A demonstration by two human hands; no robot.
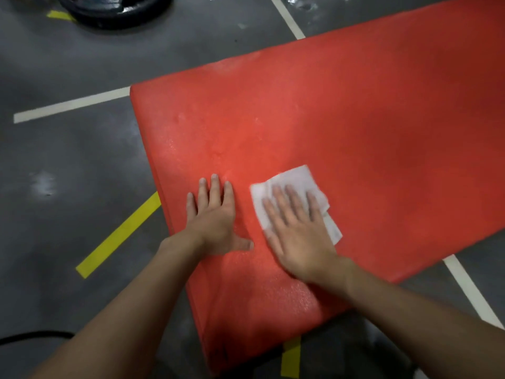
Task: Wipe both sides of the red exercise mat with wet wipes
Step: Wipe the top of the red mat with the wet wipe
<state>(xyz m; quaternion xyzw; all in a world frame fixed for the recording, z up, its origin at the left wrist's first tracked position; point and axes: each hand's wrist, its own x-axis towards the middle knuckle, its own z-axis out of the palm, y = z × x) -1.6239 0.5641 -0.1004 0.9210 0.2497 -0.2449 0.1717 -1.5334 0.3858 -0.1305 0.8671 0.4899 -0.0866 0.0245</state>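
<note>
Mat: one red exercise mat (355, 119) lies flat on the floor, running from the lower middle up to the top right; a rectangular slab with rounded corners and a thick left edge.
Mat surface: finely pebbled, foam-like, with glossy speckled patches near its left end.
Wipe: one white wet wipe (295, 179), thin, crumpled and folded over itself, lies on the near left part of the mat, its edges showing around the fingers.
Right hand: the right hand (297, 233) presses flat on the wipe, fingers straight and slightly spread, gripping nothing.
Left hand: the left hand (216, 222) rests palm down on the bare mat just beside the wipe, fingers straight, thumb out to the side, not touching the wipe.
Arms: two bare forearms reach in from the bottom edge.
Floor: dark grey floor (68, 187), smooth and dully reflective, with pale scuffed patches.
White lines: three stretches of white line (71, 105) show, each meeting the mat's edge.
Yellow tape: three yellow strips (120, 233), the longest just left of the mat.
Round object: one black, shiny round object (117, 9) at the top left, cut off by the frame.
Cable: one black cable (35, 336) curves across the floor at the lower left.
</note>
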